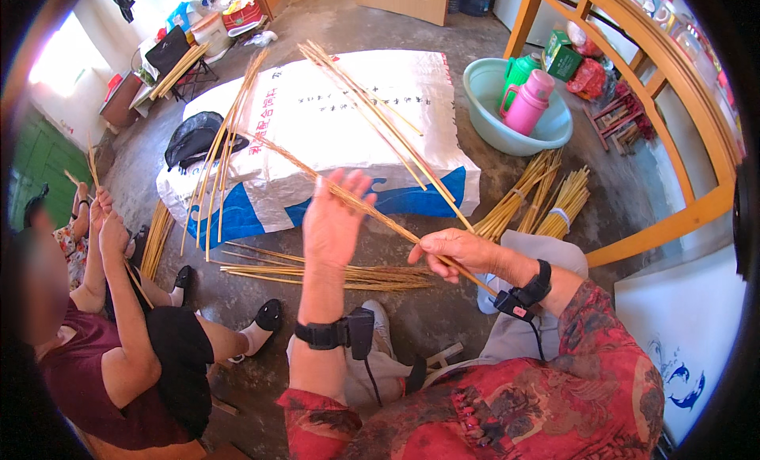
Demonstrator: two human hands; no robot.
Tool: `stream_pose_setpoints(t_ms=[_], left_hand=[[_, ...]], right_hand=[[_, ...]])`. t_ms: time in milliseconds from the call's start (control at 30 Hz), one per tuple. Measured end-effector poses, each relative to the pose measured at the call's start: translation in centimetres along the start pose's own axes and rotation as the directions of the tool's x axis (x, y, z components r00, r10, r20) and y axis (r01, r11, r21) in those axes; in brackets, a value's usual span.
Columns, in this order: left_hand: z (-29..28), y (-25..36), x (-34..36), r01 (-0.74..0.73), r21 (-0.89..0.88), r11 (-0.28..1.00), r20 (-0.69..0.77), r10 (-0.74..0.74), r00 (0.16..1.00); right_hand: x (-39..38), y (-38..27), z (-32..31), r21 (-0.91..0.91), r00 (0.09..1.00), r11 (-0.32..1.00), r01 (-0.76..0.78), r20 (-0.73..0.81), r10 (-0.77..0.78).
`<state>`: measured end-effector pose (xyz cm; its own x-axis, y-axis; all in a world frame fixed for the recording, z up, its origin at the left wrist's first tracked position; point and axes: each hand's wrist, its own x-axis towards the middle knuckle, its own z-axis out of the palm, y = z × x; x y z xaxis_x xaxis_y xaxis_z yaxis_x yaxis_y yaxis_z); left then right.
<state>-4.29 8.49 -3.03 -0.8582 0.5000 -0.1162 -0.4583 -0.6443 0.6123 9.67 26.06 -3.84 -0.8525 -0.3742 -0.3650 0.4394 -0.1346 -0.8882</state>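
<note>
A long, tan dried stalk with a bushy upper part (380,216) slants across in front of me, its thin tip pointing to the far left. My right hand (459,252) is closed around its lower part, the thumb and fingers pressed together. Against the bushy part is my left hand (336,218), its fingers stretched out and slightly blurred. More loose stalks (332,276) lie on the floor beyond my knees. Other stalks (218,167) rest across the left side of a white sack sheet (348,155), and a few long stalks (380,123) cross its right side.
Tied stalk bundles (566,203) lie at right, below a pale blue basin (483,104) holding a pink thermos (529,104) and a green one (518,70). A wooden frame (673,119) stands far right. A black bag (198,139) sits on the sheet. At left, a co-worker (119,357) holds stalks.
</note>
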Motion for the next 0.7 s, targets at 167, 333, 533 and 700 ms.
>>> stream_pose_setpoints(t_ms=[167,333,533,700], left_hand=[[0.7,-0.9,0.3,0.015,-0.046,0.999,0.185,-0.006,0.983],[1.3,-1.0,-0.1,-0.073,0.040,0.997,0.022,0.072,0.997],[1.6,-0.9,0.2,-0.148,0.043,0.988,-0.067,0.151,0.986],[1.6,-0.2,0.1,-0.107,-0.034,0.994,-0.176,0.100,0.979]], right_hand=[[0.0,0.1,1.0,0.110,0.999,0.993,-0.049,0.023,0.047],[0.5,0.7,1.0,-0.166,0.998,0.986,0.009,-0.056,-0.018],[0.3,1.1,1.4,-0.737,0.807,0.653,0.173,-0.275,-0.523],[0.3,0.9,1.1,-0.800,0.809,0.560,0.216,-0.175,-0.562]])
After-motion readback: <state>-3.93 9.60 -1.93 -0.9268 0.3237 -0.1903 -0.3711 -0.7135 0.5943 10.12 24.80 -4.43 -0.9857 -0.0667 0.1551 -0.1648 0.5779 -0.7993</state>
